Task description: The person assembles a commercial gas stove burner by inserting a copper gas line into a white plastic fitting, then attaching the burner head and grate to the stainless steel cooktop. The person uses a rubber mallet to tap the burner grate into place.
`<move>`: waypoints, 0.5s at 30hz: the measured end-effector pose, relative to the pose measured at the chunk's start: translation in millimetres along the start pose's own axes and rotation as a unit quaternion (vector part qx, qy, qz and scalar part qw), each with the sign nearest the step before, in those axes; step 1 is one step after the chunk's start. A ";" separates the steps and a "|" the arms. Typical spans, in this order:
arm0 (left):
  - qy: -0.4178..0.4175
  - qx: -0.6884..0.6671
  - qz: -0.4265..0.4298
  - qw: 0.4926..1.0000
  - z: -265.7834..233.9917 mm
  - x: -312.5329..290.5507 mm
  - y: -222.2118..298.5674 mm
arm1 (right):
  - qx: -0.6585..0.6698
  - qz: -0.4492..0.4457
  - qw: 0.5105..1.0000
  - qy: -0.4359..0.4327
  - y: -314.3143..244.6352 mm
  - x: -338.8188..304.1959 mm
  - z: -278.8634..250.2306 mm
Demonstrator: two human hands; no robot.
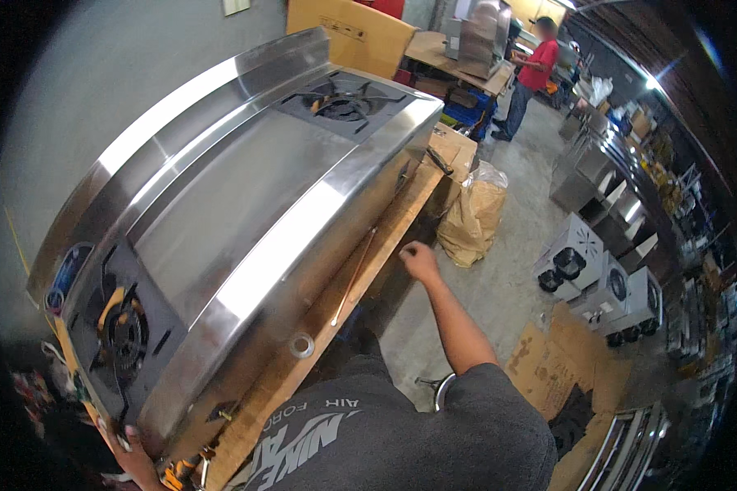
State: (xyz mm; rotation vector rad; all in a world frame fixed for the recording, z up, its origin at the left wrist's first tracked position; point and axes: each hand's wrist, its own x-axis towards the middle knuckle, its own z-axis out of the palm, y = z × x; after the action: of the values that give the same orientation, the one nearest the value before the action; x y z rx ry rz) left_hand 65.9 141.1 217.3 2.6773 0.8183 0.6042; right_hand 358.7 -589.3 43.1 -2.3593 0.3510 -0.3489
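Workshop clutter rings a wooden worktop (401, 221) where a thin metal rod (354, 277) lies lengthwise just left of the loosely curled, empty right hand (418, 260), while the left hand (131, 457) grips the steel cooker (246, 213) corner.

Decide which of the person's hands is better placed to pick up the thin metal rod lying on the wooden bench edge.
Right, probably. The right hand hovers by the wooden bench edge, close to the thin metal rod. The left hand is at the stainless steel cooktop's near corner, far from the rod.
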 end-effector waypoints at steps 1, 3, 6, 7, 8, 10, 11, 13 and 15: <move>-0.008 0.109 -0.013 0.994 11.8 6.6 25.7 | 0.025 0.062 0.998 0.009 23.2 24.7 -10.9; 0.020 0.147 -0.072 0.986 25.6 21.0 32.6 | -0.009 0.071 0.995 0.067 50.6 72.8 -24.4; 0.004 0.071 -0.058 0.996 7.0 16.5 14.5 | -0.090 0.101 0.988 0.073 66.5 161.1 -36.8; 0.039 0.053 -0.068 0.996 11.5 15.4 26.4 | -0.098 0.099 0.986 0.092 81.5 198.7 -42.6; 0.000 0.028 -0.043 0.999 6.5 20.9 20.2 | -0.102 0.098 0.984 0.105 96.9 233.0 -41.9; 0.070 0.090 -0.094 0.989 13.2 20.2 -12.4 | -0.173 0.059 0.979 0.093 114.0 291.9 -33.0; 0.023 0.076 -0.117 0.990 4.1 5.4 -5.8 | -0.225 0.016 0.972 0.069 106.6 322.4 -23.7; 0.091 0.083 -0.042 0.991 -2.5 1.3 -37.5 | -0.331 0.018 0.943 -0.039 131.3 369.9 -19.1; 0.137 0.056 -0.135 0.980 15.1 -19.4 26.5 | -0.003 0.026 0.999 0.020 128.0 377.3 -11.5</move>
State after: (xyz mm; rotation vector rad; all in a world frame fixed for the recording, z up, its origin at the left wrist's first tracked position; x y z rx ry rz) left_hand 70.6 106.5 208.0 2.5481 1.2991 0.8916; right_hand 684.9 -817.2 19.5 -2.3477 0.4323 -0.3711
